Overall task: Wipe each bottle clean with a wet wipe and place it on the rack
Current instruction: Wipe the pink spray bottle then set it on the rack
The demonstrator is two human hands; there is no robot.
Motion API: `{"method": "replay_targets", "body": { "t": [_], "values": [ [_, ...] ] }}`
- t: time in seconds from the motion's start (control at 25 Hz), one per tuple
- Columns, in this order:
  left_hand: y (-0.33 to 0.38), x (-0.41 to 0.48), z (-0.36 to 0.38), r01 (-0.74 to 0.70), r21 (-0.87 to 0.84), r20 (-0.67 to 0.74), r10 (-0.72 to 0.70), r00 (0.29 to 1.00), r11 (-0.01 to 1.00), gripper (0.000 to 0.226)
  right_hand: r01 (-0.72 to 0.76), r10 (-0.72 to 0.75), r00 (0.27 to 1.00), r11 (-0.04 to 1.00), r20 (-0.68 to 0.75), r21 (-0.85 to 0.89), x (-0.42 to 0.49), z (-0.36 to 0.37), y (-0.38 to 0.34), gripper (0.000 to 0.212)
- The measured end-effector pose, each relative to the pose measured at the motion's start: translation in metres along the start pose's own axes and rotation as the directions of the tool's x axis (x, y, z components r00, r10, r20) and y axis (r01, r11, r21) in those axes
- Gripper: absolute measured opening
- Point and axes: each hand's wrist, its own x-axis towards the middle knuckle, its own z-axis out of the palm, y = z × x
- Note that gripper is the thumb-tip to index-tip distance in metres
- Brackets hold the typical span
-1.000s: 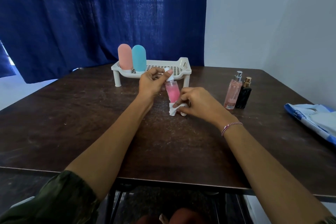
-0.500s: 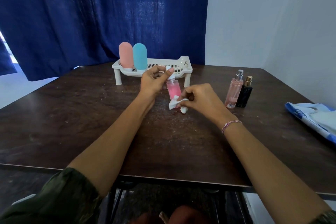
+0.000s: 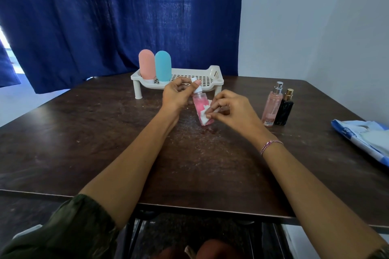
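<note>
- Head view: the table (image 3: pixel 105 143) carries the rack (image 3: pixel 212 73) near its far edge, with two capsule bottles (image 3: pixel 146 63) standing at the rack's left end.
- Just before the rack, the left hand (image 3: pixel 175 95) pinches the white cap of the pink spray bottle (image 3: pixel 200 104), held near-upright.
- Against its lower body the right hand (image 3: pixel 231 107) pinches the wet wipe (image 3: pixel 205 114); the left, nearer the rack, looks best placed to carry it.

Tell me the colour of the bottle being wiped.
Pink, with a white cap; the bottle shows in the head view, gripped by the left hand.
</note>
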Motion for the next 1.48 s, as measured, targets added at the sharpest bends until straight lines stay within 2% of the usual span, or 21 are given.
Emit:
{"method": "replay_targets", "body": {
  "t": [0.16,0.4,0.52,0.64,0.76,0.88,1.04,1.32,1.4,1.48],
  "values": [
    [0.000,0.001,0.000,0.006,0.022,0.002,-0.006,1.000,1.000,0.031,-0.076,0.074,0.997,0.996,0.028,0.054,0.000,0.001,0.001,0.017],
    [0.001,0.001,0.000,0.006,0.018,0.004,-0.006,1.000,1.000,0.033,-0.142,0.138,0.964,0.990,0.226,0.003,-0.003,-0.004,0.006,0.021],
    [0.002,0.000,0.000,0.001,0.006,0.018,-0.001,1.000,1.000,0.032,-0.142,0.135,0.986,0.987,0.098,0.074,-0.001,0.000,0.006,0.016],
    [0.003,-0.002,0.001,-0.023,-0.007,0.044,0.023,0.999,1.000,0.027,-0.075,0.075,0.997,0.991,0.005,0.111,0.000,0.003,0.005,0.017],
    [0.002,0.000,-0.001,-0.007,-0.033,0.072,0.009,0.997,0.999,0.029,-0.032,0.039,0.999,0.987,-0.036,0.158,0.000,0.003,0.003,0.028],
    [0.002,0.002,-0.004,0.015,-0.037,0.082,-0.012,0.997,0.999,0.028,-0.130,0.136,0.991,0.965,-0.010,0.227,-0.001,0.003,0.004,0.033],
    [0.003,0.003,-0.004,0.034,-0.032,0.086,-0.031,0.996,0.999,0.023,-0.235,0.224,0.972,0.952,0.077,0.197,-0.001,0.002,0.008,0.023],
    [0.004,0.003,-0.005,0.029,-0.056,0.143,-0.021,0.989,0.998,0.006,-0.040,0.071,0.995,0.939,-0.077,0.341,-0.003,0.004,-0.001,0.033],
    [0.004,0.005,-0.005,0.033,-0.043,0.154,-0.026,0.988,0.999,0.012,-0.052,0.087,0.992,0.942,-0.091,0.331,-0.002,0.006,-0.001,0.034],
    [0.005,0.005,-0.006,0.035,-0.029,0.161,-0.030,0.986,0.999,0.021,-0.062,0.084,0.994,0.964,-0.073,0.257,-0.001,0.007,0.000,0.026]
  ]
}}
